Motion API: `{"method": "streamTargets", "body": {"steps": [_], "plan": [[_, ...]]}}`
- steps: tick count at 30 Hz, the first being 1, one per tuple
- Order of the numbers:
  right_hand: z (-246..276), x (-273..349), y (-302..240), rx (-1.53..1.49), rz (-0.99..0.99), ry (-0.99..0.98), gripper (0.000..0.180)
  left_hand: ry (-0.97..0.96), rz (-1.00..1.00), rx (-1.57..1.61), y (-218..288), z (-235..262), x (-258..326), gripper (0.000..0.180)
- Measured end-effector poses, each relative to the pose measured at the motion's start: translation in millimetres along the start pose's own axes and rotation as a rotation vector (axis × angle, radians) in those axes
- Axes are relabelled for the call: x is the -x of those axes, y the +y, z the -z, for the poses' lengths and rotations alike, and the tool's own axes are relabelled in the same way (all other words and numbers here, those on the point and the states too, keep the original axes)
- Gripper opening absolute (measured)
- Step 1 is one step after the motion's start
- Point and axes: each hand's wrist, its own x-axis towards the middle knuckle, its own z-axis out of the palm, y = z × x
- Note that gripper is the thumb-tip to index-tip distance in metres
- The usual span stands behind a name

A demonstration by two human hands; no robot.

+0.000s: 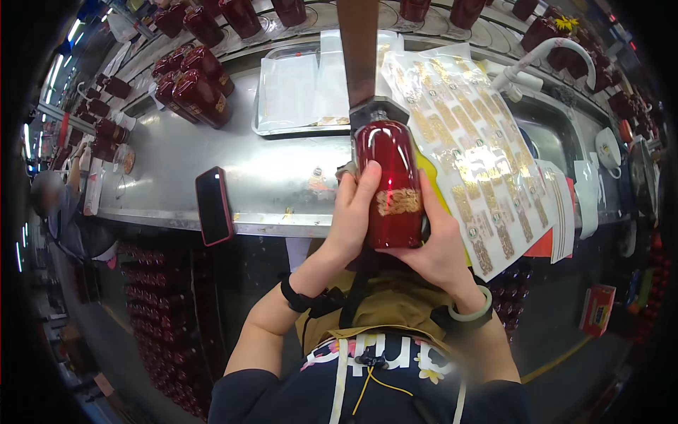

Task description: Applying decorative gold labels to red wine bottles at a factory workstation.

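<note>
I hold a glossy dark red bottle (pixel 388 180) with a gold emblem on its front, its neck pointing away from me over the steel table (pixel 275 177). My left hand (pixel 353 212) grips its left side, thumb and fingers wrapped on the body. My right hand (pixel 438 240) cups its right side and base. The bottle's top sits against a brown upright bar (pixel 358 49). Just right of the bottle lies a large clear sheet of gold stickers (pixel 473 155).
A red-cased phone (pixel 213 205) lies at the table's front edge. A metal tray (pixel 296 92) holds clear sheets. Several red bottles (pixel 194 85) stand at back left and along a conveyor (pixel 452 28). A sink with white faucet (pixel 544 63) is right. Another person (pixel 60 205) stands far left.
</note>
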Motion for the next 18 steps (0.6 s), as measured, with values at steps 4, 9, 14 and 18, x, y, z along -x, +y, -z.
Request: {"method": "streamTargets", "body": {"steps": [4,9,14,18], "plan": [[3,-6,0,-0.032,-0.045,0.001,0.114,0.029,-0.123,-0.189,-9,2,-18,0.048],[28,-2,33,0.102,0.041,-0.148,0.081,0.08,-0.437,-0.779,1,25,-5,0.047],[175,-21,108,0.423,-0.423,0.218,0.024,-0.089,-0.508,-0.962,-4,10,37,0.095],[328,-8,206,0.817,-0.564,0.278,0.035,-0.082,-0.465,-1.043,-18,16,32,0.095]]}}
